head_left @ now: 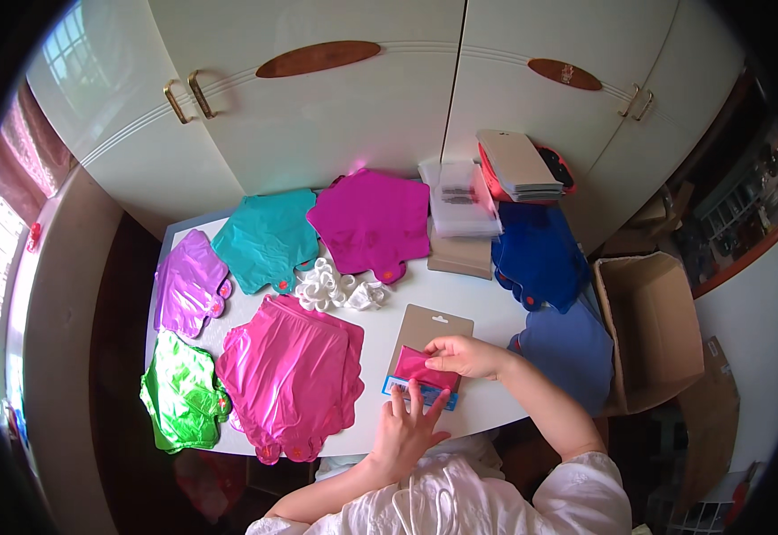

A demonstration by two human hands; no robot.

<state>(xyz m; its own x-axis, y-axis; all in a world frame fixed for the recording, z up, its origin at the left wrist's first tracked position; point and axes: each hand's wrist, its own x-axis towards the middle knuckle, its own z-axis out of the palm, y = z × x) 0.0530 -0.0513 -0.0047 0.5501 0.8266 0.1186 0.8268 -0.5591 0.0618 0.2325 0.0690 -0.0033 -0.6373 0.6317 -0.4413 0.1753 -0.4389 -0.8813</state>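
A folded pink foil balloon [414, 364] lies on a grey-brown hang card [433, 326] with a blue printed lower strip [443, 403], at the table's near edge. My right hand [466, 357] pinches the pink foil from the right, thumb and fingers closed on its upper part. My left hand [403, 437] reaches in from below with fingers apart, its fingertips resting on the blue strip and the foil's lower edge. Left of my hands is a stack of flat pink foil balloons [286, 370]. White coiled ribbons [322, 287] sit behind it.
Flat foil balloons in green [180, 392], lilac [188, 281], teal [269, 234], magenta [373, 221], dark blue [540, 254] and lighter blue [567, 352] ring the white table. Clear plastic sleeves [460, 196] and stacked cards [519, 160] stand behind. An open cardboard box [652, 334] is at the right.
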